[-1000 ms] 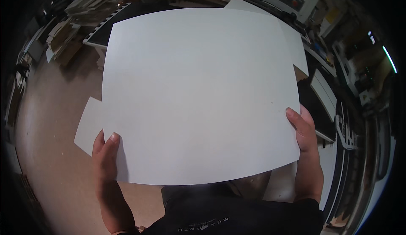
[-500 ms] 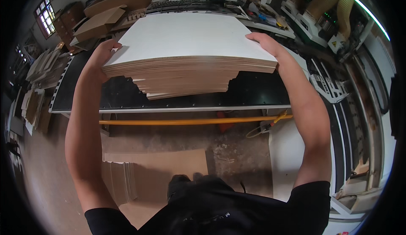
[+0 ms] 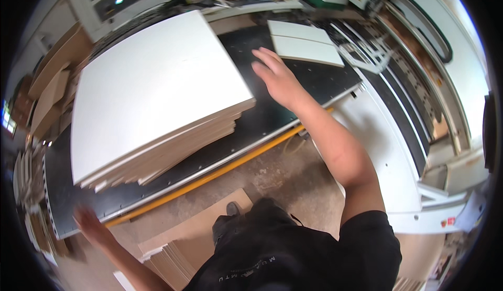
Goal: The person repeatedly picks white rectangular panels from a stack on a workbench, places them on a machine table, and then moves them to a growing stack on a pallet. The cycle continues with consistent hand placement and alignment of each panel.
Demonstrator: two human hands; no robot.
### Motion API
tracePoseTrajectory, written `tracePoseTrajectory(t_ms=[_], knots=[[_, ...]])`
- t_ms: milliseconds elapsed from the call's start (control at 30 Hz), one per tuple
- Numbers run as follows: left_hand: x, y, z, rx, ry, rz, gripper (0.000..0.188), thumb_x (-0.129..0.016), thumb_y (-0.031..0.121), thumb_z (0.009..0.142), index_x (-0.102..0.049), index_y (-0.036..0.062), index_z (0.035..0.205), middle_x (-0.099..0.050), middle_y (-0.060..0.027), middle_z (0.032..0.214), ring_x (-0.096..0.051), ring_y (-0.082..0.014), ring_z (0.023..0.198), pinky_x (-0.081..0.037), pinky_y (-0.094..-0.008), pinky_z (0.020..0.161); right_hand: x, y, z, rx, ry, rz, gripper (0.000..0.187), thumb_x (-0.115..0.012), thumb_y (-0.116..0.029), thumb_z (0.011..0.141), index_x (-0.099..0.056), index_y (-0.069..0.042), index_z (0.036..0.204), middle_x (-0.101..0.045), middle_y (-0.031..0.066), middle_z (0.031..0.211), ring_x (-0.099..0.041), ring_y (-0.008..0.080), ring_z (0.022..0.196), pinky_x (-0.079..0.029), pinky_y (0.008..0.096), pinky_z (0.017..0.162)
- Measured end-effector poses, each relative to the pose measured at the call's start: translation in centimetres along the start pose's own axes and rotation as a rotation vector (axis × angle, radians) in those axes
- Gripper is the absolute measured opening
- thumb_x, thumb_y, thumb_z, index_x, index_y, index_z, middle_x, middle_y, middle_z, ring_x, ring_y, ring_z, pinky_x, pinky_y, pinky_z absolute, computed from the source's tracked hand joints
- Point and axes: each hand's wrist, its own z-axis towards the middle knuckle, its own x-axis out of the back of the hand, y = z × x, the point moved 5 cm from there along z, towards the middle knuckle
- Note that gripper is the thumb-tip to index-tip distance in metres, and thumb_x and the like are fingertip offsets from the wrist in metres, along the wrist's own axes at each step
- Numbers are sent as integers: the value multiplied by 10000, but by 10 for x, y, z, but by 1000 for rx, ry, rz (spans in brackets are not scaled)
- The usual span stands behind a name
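A stack of white-faced boards [image 3: 157,92] with brown edges lies on the black worktable [image 3: 309,86]; the boards below the top stick out unevenly. My right hand [image 3: 280,81] hovers over the table just right of the stack, its fingers apart and holding nothing. Beyond its fingertips lie two narrow white panels [image 3: 306,47], side by side. Near the table's front left edge is my left hand [image 3: 90,225], apart from the stack. Motion smears its fingers.
A yellow bar [image 3: 209,178] runs below the table's front edge. Flat cardboard [image 3: 230,199] and more stacked pieces [image 3: 167,265] lie on the floor by my feet. Cardboard boxes [image 3: 52,94] stand at the left, with a machine rail [image 3: 419,66] at the right.
Both hands have let go of the stack, which now rests on the table. My left hand has dropped down and toward me. The view has turned right, bringing the two narrow panels into sight.
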Motion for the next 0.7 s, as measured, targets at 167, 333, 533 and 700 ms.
tracePoseTrajectory(t_ms=[167, 333, 533, 700], knots=[[70, -212, -250, 1009, 4, 641, 486, -380, 369, 1041, -502, 1, 1334, -518, -123, 1373, -495, -256, 1258, -396, -389, 1082, 103, 128, -62, -510, 117, -394, 528, -626, -354, 915, -556, -37, 1332, -496, 198, 1420, -480, 355, 1319, -397, 395, 1090], [-30, -267, -335, 1094, -433, 744, 424, -413, 305, 1016, -533, -3, 1283, -562, -120, 1276, -533, -242, 1174, -420, -374, 1027, 174, 237, -44, -661, 14, -624, 500, -590, -365, 932, -587, -31, 1303, -544, 192, 1390, -556, 361, 1233, -425, 393, 1057], [-116, -292, -405, 1013, -440, 822, 353, -453, 228, 986, -570, -8, 1222, -614, -116, 1160, -579, -225, 1073, -449, -356, 961, 158, 367, 73, -252, -223, -1067, 566, -429, -461, 995, -459, -128, 1452, -419, 156, 1521, -355, 362, 1422, -289, 533, 1147], [-193, -279, -470, 980, -323, 846, 296, -487, 163, 962, -601, -12, 1171, -657, -113, 1064, -617, -210, 990, -473, -340, 906, 126, 421, 82, -198, -244, -977, 564, -373, -424, 1028, -341, -165, 1528, -270, 158, 1597, -230, 351, 1481, -192, 535, 1188]])
